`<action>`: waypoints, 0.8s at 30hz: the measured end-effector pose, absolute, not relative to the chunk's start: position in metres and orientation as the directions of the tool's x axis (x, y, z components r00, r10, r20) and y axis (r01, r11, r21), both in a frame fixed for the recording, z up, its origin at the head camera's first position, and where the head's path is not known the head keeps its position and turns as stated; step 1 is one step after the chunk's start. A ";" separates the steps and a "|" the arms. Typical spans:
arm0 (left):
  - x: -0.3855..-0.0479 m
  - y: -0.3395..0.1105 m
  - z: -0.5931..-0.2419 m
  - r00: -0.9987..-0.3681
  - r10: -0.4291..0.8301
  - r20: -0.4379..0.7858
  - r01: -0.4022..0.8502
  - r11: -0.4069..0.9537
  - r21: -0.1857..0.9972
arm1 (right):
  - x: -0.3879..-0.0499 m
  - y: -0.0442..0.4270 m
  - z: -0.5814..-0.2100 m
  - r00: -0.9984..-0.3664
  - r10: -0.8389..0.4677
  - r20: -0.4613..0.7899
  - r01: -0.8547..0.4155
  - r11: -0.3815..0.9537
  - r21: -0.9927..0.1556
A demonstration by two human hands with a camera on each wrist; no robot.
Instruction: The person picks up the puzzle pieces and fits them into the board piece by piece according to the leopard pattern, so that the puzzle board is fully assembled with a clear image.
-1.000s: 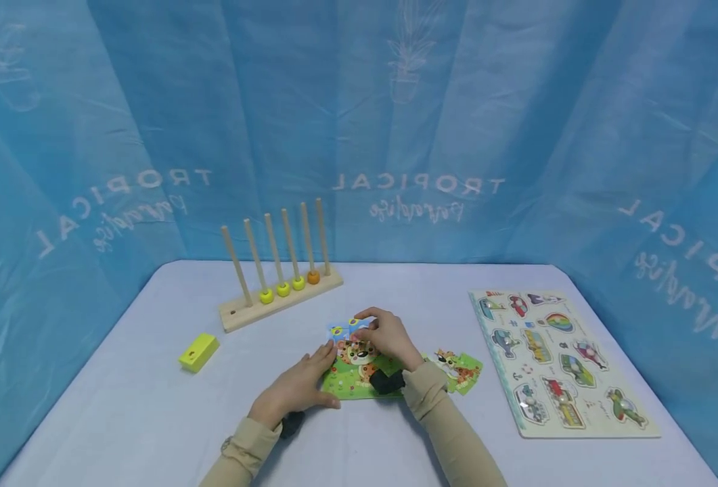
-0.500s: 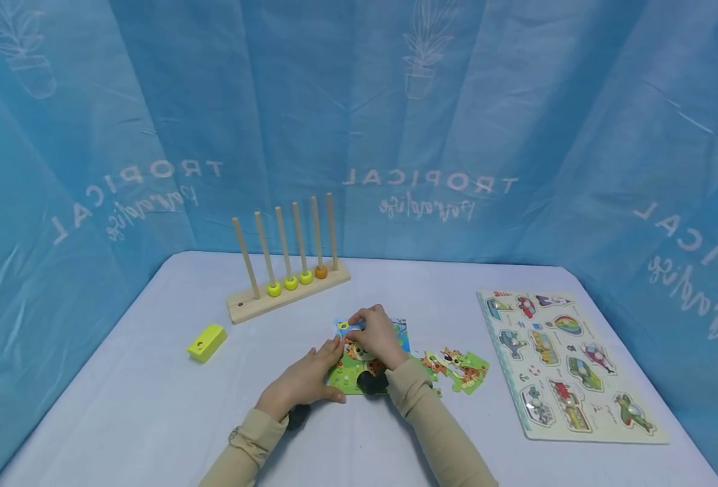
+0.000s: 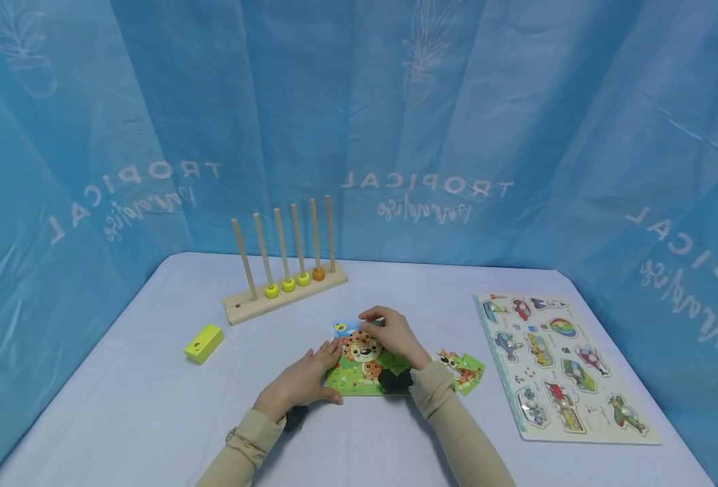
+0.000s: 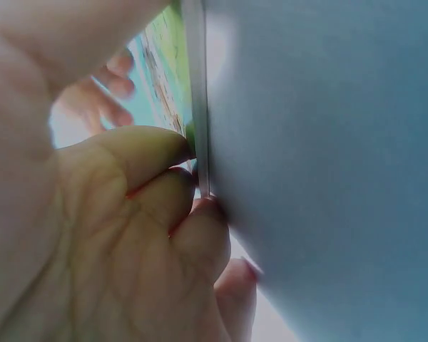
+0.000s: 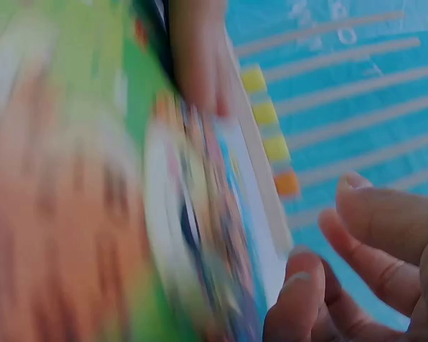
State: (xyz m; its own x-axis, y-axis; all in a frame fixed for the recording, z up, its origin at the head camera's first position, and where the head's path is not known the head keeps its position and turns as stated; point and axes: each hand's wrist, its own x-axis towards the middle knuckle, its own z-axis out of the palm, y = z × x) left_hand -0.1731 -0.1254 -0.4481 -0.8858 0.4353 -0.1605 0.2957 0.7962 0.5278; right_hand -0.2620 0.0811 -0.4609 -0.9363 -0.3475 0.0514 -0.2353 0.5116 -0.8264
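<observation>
Fingers (image 3: 329,353) of the left hand (image 3: 298,384) stretch out against the left edge of the leopard puzzle (image 3: 365,368), thumb spread, gripping nothing, while the right hand (image 3: 392,333) is loosely bent over its far part, thumb and fingertips apart with nothing between them. The puzzle lies flat on the white table (image 3: 359,446), loose pieces (image 3: 468,373) near it to the right, then the vehicle board (image 3: 601,427), and at the left a yellow block (image 3: 204,343); behind stand a pegged wooden rack (image 3: 285,297) and the blue curtain (image 3: 359,122)
</observation>
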 end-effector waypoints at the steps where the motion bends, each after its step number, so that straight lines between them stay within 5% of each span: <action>1: -0.174 -0.125 -0.448 -0.887 0.432 -0.161 0.295 0.800 0.523 | -0.262 0.091 -0.458 -0.938 -0.344 0.043 -0.224 0.509 -0.831; 13: -0.173 -0.124 -0.450 -0.895 0.407 -0.183 0.268 0.817 0.510 | -0.237 0.194 -0.460 -0.890 -0.446 -0.094 -0.211 0.585 -0.783; 24: -0.172 -0.124 -0.452 -0.894 0.408 -0.185 0.268 0.817 0.510 | -0.216 0.198 -0.455 -0.867 -0.490 -0.094 -0.309 0.676 -0.669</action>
State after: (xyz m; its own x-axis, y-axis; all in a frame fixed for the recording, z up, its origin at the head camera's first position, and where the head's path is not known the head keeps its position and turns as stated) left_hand -0.1720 -0.1239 -0.4520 -0.8939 0.4085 -0.1847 0.2680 0.8172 0.5103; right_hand -0.2162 0.1980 -0.4554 -0.8669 -0.4896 -0.0935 -0.3095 0.6758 -0.6690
